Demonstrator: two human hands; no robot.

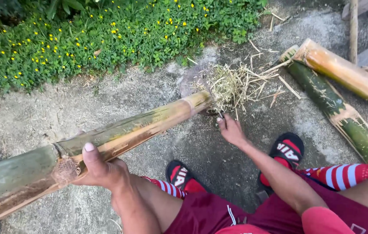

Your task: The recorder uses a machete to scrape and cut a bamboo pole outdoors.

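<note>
While your left hand (101,171) clamps the pole (106,138), a long bamboo length, green fading to yellow-brown, slanting across the concrete, your right hand (231,130) closes on something unclear by its tip. Shavings (236,84) and two cut stalks (344,95) lie beyond.

Green-and-tan bamboo pole (106,143) — maroon shorts (236,214), red-white striped socks (340,173).

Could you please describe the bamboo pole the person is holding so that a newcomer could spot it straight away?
Start at the bed of yellow-flowered plants and look down onto the concrete ground. The bamboo pole runs from the lower left towards a heap of dry shavings, gripped by the left hand. Unlike the two bamboo pieces lying at right, it is held.
</note>
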